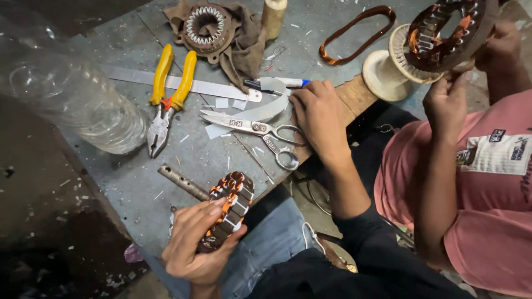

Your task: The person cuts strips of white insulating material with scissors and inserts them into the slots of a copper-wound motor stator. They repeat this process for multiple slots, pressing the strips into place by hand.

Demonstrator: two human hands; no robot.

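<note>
My left hand (194, 243) grips a small motor stator (235, 196) wound with copper wire, held over my lap at the near edge of the grey metal table (133, 188). My right hand (318, 113) rests on the table's right edge. Its fingertips pinch the end of a curved strip of pale insulating paper (269, 108). Steel scissors (249, 128) lie just left of that hand, below the strip. A black and blue pen (277, 83) lies beside the strip's top.
Yellow-handled pliers (169, 94) lie across a flat metal ruler (210, 87). A clear plastic bottle (72, 94) lies at left, with a metal tube (180, 180) in front. Another stator (205, 25) sits on a brown cloth. A co-worker in pink holds a stator (443, 33) over a white spool (388, 72), near a copper coil (357, 33).
</note>
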